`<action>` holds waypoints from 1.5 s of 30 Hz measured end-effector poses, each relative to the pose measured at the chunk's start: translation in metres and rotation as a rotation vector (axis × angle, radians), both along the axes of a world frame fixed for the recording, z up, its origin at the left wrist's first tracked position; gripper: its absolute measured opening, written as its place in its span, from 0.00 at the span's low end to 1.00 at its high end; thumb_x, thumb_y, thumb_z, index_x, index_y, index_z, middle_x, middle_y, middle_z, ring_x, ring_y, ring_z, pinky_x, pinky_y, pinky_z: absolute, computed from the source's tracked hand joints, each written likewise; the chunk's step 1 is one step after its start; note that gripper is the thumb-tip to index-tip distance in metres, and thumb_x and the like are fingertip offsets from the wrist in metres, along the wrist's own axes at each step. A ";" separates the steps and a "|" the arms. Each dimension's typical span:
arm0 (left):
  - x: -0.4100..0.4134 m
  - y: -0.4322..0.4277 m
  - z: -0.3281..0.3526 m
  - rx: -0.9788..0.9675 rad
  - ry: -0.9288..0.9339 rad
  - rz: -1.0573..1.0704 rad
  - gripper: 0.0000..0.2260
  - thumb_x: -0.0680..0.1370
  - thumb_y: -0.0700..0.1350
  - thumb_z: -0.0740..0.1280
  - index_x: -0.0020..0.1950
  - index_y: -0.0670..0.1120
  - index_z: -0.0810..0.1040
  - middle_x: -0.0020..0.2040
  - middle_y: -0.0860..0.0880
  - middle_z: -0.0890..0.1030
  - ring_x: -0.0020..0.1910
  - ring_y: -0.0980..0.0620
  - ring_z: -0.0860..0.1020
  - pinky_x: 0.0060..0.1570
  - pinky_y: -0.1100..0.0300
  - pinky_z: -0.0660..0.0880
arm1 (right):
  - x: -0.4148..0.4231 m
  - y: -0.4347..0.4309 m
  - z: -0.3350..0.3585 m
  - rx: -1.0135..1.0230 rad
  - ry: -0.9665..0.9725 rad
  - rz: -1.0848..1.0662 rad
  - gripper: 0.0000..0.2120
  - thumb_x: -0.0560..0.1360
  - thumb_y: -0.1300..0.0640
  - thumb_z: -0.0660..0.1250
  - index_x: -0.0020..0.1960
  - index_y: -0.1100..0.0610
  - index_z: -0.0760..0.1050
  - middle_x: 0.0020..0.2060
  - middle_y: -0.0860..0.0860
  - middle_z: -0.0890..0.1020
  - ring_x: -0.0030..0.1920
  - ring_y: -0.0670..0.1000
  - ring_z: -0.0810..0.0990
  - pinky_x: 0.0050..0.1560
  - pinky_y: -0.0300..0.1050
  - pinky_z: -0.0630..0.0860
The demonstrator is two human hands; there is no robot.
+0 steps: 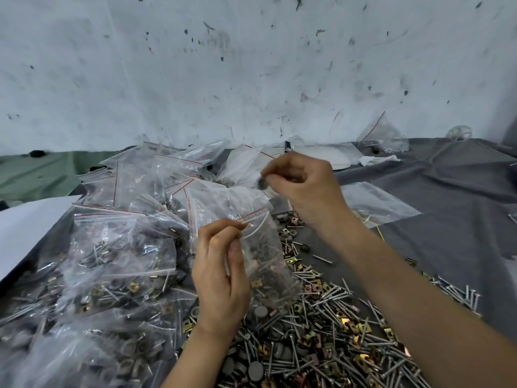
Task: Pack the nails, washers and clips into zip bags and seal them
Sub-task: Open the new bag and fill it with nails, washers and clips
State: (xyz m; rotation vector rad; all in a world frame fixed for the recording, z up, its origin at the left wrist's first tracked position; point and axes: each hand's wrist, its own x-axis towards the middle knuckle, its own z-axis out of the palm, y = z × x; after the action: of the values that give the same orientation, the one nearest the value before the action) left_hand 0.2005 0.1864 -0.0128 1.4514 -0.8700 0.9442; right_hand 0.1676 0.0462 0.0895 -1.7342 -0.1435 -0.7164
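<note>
Grey round washer point(261, 183) pinched in the right hand point(303, 186), poised above and beyond the clear red-striped zip bag point(265, 256), whose upward-facing mouth the left hand point(221, 273) pinches by one edge.

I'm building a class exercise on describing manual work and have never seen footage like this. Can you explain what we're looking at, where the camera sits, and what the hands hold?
There is no machine here. These are a person's two bare hands, filmed by one wide-angle camera worn on the head, looking forward and down. The left hand pinches the mouth of a clear zip bag that is partly filled with hardware. The right hand, raised above it, pinches a small dark round piece, probably a washer. On the grey cloth lies a loose heap of nails, washers and brass-coloured clips. To the left is a pile of filled bags. An empty bag lies flat on the right.
</note>
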 end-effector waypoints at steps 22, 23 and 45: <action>0.002 0.002 0.002 -0.057 0.063 0.000 0.07 0.79 0.40 0.56 0.52 0.46 0.72 0.50 0.48 0.76 0.52 0.56 0.76 0.52 0.64 0.71 | 0.010 -0.036 -0.080 -0.510 0.656 -0.247 0.08 0.76 0.60 0.67 0.54 0.54 0.81 0.52 0.51 0.82 0.49 0.47 0.79 0.49 0.35 0.70; 0.001 0.002 0.002 -0.061 0.067 -0.005 0.07 0.79 0.40 0.56 0.52 0.46 0.72 0.50 0.48 0.75 0.52 0.56 0.76 0.52 0.65 0.71 | 0.011 -0.037 -0.088 -0.514 0.680 -0.252 0.09 0.76 0.60 0.67 0.56 0.55 0.80 0.54 0.52 0.82 0.51 0.49 0.79 0.51 0.36 0.71; 0.002 0.002 0.000 -0.031 0.064 0.016 0.07 0.80 0.40 0.56 0.52 0.46 0.72 0.50 0.48 0.76 0.52 0.53 0.76 0.51 0.61 0.71 | -0.001 0.002 -0.006 0.022 0.142 0.089 0.08 0.71 0.66 0.72 0.39 0.53 0.80 0.32 0.44 0.84 0.35 0.39 0.81 0.39 0.29 0.74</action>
State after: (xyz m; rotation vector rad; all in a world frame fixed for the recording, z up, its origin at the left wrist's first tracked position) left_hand 0.2028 0.1887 -0.0132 1.4561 -0.7954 0.9146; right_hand 0.1664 0.0481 0.0836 -1.7398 -0.1135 -0.5260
